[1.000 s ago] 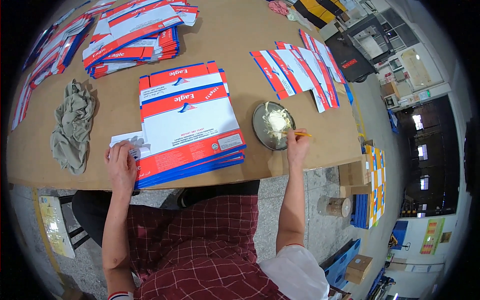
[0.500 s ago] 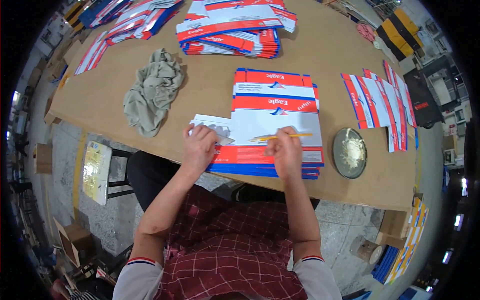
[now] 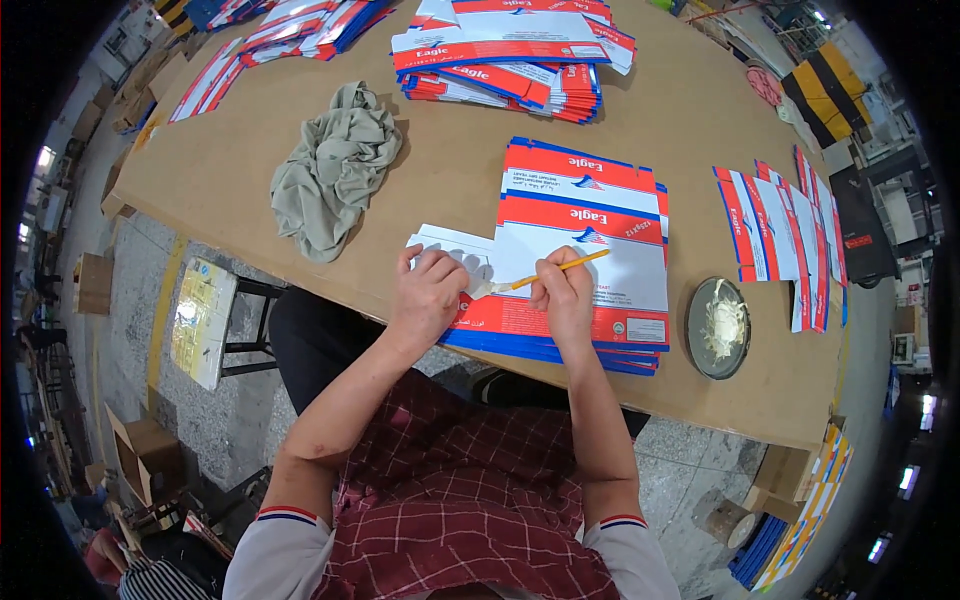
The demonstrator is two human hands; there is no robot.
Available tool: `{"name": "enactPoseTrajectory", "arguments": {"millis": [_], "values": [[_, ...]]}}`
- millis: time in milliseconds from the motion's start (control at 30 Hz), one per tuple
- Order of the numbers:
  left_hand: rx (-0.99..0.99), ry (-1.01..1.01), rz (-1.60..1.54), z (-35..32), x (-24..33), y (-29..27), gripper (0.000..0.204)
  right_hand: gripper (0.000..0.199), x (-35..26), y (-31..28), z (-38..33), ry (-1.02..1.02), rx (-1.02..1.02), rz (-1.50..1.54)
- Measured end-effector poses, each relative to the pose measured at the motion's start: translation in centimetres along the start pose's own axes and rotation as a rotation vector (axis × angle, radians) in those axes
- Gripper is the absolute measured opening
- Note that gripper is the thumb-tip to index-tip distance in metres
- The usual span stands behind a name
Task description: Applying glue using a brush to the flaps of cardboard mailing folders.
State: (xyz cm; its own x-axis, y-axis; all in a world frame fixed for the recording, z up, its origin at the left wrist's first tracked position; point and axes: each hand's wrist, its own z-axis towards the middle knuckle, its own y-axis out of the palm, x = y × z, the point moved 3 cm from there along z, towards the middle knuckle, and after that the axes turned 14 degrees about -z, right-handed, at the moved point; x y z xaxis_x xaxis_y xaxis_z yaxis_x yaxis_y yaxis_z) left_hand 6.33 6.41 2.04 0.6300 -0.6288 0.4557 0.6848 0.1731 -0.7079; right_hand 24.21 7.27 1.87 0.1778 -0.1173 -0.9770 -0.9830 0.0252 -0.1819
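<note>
A stack of flat, unfolded red, white and blue cartons [image 3: 625,268] lies at the table's near edge, in front of me. My left hand [image 3: 430,292] is closed, its fingers bent over the white flap [image 3: 455,243] on the stack's left side. Between the fingers of my right hand [image 3: 566,300] is a thin brush [image 3: 582,262] with a yellow handle. Its pale tip points left and meets the flap's edge beside my left fingers; whether it touches the flap is hard to see. To the right sits a round dark dish [image 3: 704,345] of cream-coloured paste [image 3: 725,322].
A crumpled grey-green cloth [image 3: 335,175] lies to the left on the brown table [image 3: 240,190]. More flat cartons [image 3: 510,50] are piled at the back, with others [image 3: 765,225] spread on the right. A stool [image 3: 200,325] stands beyond the table's left front edge.
The brush has moved left and tilted, bringing its tip next to my left fingers. My left hand stays at the flap. The whole view has shifted slightly.
</note>
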Motion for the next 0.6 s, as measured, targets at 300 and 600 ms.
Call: {"name": "enactPoseTrajectory", "arguments": {"millis": [300, 600], "values": [[-0.016, -0.006, 0.0, 0.18, 0.09, 0.01, 0.016, 0.015, -0.08, -0.03, 0.26, -0.023, -0.008, -0.008], [-0.017, 0.017, 0.022, 0.03, 0.0, 0.1, 0.013, 0.016, -0.3, 0.17, -0.03, -0.028, -0.022, -0.01]]}}
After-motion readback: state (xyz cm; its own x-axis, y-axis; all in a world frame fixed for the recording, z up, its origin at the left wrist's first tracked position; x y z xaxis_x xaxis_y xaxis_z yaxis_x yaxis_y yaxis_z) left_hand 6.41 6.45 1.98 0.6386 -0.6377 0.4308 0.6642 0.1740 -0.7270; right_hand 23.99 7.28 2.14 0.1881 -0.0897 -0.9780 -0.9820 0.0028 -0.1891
